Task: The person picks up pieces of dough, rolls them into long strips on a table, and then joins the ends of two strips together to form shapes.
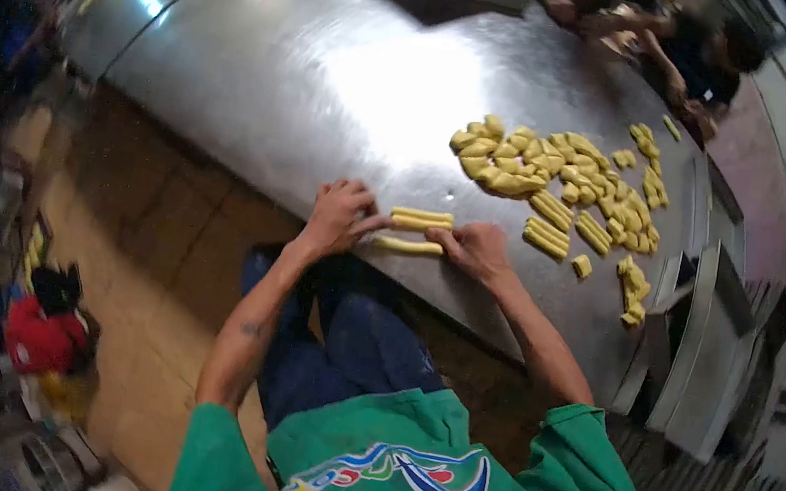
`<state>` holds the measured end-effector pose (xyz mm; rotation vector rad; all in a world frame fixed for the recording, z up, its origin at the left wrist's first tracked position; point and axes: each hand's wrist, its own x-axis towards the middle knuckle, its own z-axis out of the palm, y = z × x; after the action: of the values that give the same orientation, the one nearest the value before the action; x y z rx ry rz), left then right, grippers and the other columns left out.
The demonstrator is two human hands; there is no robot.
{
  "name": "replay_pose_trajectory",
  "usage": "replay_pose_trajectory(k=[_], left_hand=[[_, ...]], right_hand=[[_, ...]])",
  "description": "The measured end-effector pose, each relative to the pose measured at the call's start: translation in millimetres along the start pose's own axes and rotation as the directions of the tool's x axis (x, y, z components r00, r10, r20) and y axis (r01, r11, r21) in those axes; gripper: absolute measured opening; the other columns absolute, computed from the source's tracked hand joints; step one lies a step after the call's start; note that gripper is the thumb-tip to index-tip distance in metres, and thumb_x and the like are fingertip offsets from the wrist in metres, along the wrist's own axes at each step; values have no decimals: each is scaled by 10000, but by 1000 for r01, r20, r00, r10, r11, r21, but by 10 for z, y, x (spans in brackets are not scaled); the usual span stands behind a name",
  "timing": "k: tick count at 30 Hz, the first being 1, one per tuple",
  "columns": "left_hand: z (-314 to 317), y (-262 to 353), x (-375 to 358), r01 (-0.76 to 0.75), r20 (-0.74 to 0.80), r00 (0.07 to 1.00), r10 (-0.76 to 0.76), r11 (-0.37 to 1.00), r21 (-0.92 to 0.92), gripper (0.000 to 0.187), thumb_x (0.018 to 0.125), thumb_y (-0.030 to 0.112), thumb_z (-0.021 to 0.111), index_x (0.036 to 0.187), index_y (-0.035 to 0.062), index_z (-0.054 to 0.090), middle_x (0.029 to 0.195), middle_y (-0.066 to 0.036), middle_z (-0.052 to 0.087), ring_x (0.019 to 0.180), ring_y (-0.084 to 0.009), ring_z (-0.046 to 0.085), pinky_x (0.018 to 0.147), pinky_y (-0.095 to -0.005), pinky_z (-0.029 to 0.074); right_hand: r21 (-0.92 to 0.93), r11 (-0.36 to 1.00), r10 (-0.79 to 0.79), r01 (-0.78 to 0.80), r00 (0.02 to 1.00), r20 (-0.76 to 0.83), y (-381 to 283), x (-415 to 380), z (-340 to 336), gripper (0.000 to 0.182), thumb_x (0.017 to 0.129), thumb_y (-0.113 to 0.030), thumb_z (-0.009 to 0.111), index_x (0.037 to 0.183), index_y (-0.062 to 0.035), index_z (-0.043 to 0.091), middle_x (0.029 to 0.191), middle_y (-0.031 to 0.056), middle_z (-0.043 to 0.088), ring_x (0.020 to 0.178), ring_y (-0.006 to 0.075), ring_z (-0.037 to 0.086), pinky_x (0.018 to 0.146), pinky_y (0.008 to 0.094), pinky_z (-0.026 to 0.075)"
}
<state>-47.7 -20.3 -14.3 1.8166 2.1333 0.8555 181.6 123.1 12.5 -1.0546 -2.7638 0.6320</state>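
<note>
Two yellow dough strips (422, 218) lie side by side on the metal table near its front edge, between my hands. Closer to me is a separate dough strip (410, 247). My left hand (344, 217) is at the left ends of the strips, fingers bent and partly apart, with a fingertip near the pair. On the right, my right hand (474, 249) has its thumb at the right end of the pair and its fingers curled; whether it grips the dough is hidden.
A large pile of dough pieces (563, 164) spreads to the right, with grouped strips (546, 237) beside it. Metal trays (705, 351) stand at the right edge. Co-workers (710, 64) are at the back right; a person in red (46, 336) is at the lower left.
</note>
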Motion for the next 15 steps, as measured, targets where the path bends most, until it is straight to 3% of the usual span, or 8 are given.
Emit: replay_pose_trajectory(k=[2, 3, 6, 8, 10, 12, 13, 15], left_hand=[[-97, 15, -92, 25, 142, 989, 34, 920, -391, 226, 824, 298, 732, 884, 88, 676, 869, -82, 606, 876, -250, 577, 836, -393, 384], [-159, 121, -130, 11, 141, 989, 52, 911, -413, 199, 812, 224, 741, 917, 69, 676, 873, -95, 615, 865, -267, 596, 812, -389, 422], [-198, 281, -170, -146, 80, 980, 183, 930, -338, 204, 787, 77, 747, 965, 23, 664, 887, -130, 622, 832, -303, 622, 727, -384, 505], [-242, 315, -153, -12, 316, 943, 102, 962, -274, 241, 844, 98, 713, 1056, 0, 652, 959, -144, 619, 853, -269, 630, 774, -379, 518], [-395, 347, -89, 5, 410, 905, 113, 961, -276, 215, 865, 112, 698, 1050, 9, 663, 940, -113, 616, 836, -229, 617, 760, -367, 508], [-538, 418, -3, 306, 505, 863, -16, 812, -497, 180, 885, 130, 687, 1023, 15, 677, 928, -79, 604, 822, -179, 595, 741, -331, 491], [-470, 351, 53, 330, 455, 888, -68, 784, -526, 168, 896, 136, 680, 1017, 20, 687, 921, -55, 585, 804, -148, 573, 721, -300, 477], [-298, 325, 181, 232, 285, 954, -93, 831, -505, 166, 901, 137, 674, 1017, 19, 689, 905, -57, 580, 795, -150, 574, 715, -295, 478]], right_hand=[[176, 964, -193, 199, 980, -49, 172, -83, 99, 417, 889, -396, 640, 749, -5, 677, 605, 161, 586, 525, 287, 591, 510, 384, 460], [139, 947, -277, 289, 956, -96, 125, -216, 80, 245, 907, -255, 615, 938, -12, 629, 793, 187, 611, 693, 304, 632, 606, 399, 494], [-62, 884, -452, 464, 810, -375, -13, -318, 317, 207, 901, -219, 609, 1007, -41, 598, 894, 194, 610, 821, 343, 634, 697, 422, 506], [-53, 908, -408, 415, 849, -334, 10, -330, 311, 157, 882, -170, 628, 950, -29, 611, 899, 187, 623, 806, 361, 624, 736, 421, 510], [455, 870, -208, 189, 978, -9, 79, -298, 74, 148, 873, -127, 648, 947, 0, 626, 921, 151, 631, 785, 304, 630, 726, 377, 512], [646, 759, -137, 74, 989, 48, 205, -185, -23, 146, 873, -114, 654, 963, -1, 637, 914, 130, 630, 784, 263, 628, 721, 356, 507], [794, 605, -75, -50, 990, 119, 240, -116, -67, 147, 872, -101, 660, 979, -1, 648, 906, 108, 628, 783, 222, 625, 716, 334, 501], [781, 625, -12, 0, 1000, 10, 276, 71, 9, 161, 878, -111, 661, 1002, -9, 653, 895, 92, 629, 788, 196, 623, 708, 317, 498]])
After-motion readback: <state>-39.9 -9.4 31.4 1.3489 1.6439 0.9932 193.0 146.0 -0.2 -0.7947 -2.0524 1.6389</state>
